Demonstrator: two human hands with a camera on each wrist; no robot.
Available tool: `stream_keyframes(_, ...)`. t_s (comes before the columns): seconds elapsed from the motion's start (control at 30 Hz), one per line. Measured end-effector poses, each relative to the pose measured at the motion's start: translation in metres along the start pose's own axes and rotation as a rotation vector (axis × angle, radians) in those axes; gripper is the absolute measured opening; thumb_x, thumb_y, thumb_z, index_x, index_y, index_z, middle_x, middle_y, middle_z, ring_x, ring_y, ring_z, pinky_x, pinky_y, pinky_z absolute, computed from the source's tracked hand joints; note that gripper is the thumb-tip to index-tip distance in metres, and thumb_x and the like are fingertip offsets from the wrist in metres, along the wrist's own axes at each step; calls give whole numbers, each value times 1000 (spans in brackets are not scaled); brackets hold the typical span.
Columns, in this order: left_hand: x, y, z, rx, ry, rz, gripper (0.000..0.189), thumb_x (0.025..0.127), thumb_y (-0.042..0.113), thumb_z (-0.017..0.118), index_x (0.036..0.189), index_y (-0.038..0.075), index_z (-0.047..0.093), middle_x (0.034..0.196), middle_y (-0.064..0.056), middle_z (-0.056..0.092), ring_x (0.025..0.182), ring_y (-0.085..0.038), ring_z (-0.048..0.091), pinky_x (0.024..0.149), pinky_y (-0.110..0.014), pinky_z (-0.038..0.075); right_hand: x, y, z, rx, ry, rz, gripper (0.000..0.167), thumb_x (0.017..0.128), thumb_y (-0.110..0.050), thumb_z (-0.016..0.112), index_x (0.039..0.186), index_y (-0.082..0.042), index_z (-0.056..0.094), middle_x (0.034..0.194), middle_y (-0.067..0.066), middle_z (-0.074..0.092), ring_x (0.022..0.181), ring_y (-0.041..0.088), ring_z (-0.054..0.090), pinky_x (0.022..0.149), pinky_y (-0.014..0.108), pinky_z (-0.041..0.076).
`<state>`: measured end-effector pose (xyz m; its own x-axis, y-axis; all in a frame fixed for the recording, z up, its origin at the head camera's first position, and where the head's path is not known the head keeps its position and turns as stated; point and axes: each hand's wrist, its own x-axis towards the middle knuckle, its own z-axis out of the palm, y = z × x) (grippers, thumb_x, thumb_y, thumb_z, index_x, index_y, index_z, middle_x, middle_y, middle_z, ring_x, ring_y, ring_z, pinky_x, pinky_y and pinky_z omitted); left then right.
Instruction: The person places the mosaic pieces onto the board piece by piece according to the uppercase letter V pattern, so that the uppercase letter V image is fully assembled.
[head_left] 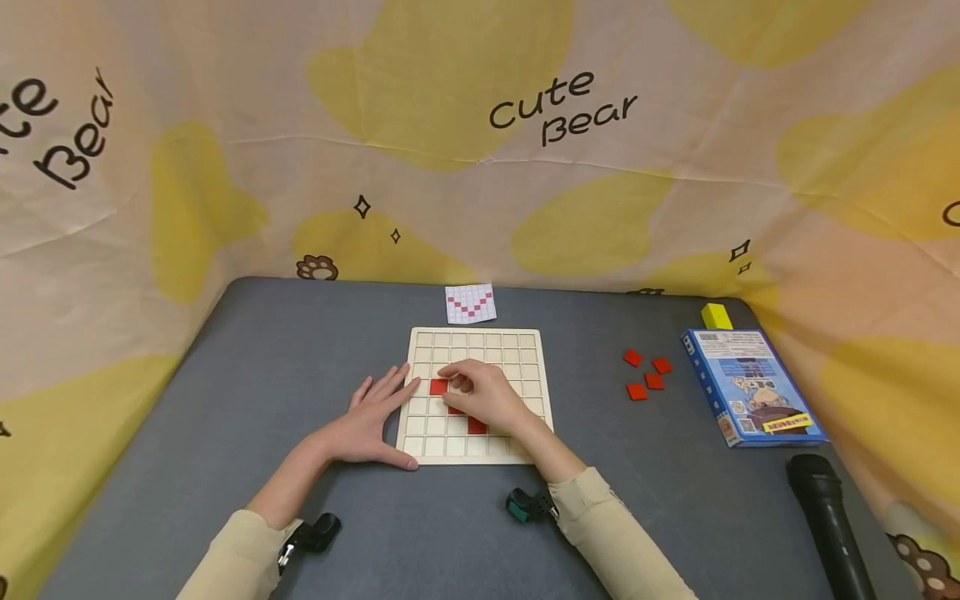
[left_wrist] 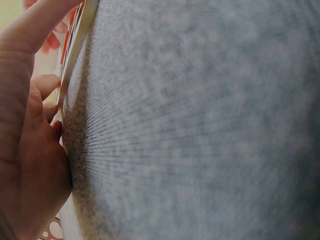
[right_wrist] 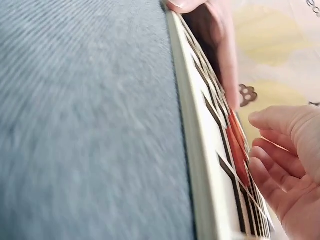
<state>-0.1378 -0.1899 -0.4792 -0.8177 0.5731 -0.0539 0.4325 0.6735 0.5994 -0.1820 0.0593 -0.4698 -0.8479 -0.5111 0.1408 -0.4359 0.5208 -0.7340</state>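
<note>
A pale square board [head_left: 429,447] with a raised grid lies in front of me. Red square tiles sit in its cells on a diagonal: one upper left tile [head_left: 438,387], one partly hidden under my right hand, and a lower tile [head_left: 477,426]. My left hand [head_left: 367,427] is spread along the board's left side, fingertips and thumb at its rim. Over the middle of the board hovers my right hand [head_left: 489,395], fingers loosely bent. In the right wrist view its thumb and fingers stand apart beside the red tiles [right_wrist: 237,152], and nothing shows between them.
Behind the board lies a small card [head_left: 471,315] printed with a pink V on a grid. Several loose red tiles [head_left: 636,392] lie to the right. Beyond them are a blue box [head_left: 757,383], a yellow block [head_left: 716,317] and a black microphone [head_left: 828,517]. A patterned curtain encloses the grey table.
</note>
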Motion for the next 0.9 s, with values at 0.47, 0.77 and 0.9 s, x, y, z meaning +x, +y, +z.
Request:
stream_keyframes(0.47, 1, -2, 1, 2, 8, 5, 120, 65, 63, 81, 156, 8, 23, 163, -14, 5, 148, -35, 2, 111, -60, -4, -32, 39, -53, 24, 169, 123, 25, 88, -15, 73, 112, -12, 72, 97, 0, 68, 81, 13, 63, 74, 32, 51)
stream_keyframes(0.77, 1, -2, 2, -2, 15, 14, 120, 66, 63, 81, 156, 8, 23, 163, -15, 5, 148, -35, 2, 111, -60, -3, -59, 76, -98, -34, 303, 209, 24, 87, -13, 73, 111, -10, 72, 98, 5, 69, 86, 21, 63, 76, 37, 53)
stream_keyframes(0.9, 1, -1, 2, -1, 14, 10, 120, 66, 63, 80, 156, 8, 23, 163, -15, 5, 148, -35, 2, 111, -60, -3, -71, 91, -120, -74, 362, 258, 24, 87, -13, 74, 111, -9, 72, 99, 9, 70, 88, 25, 64, 77, 41, 52)
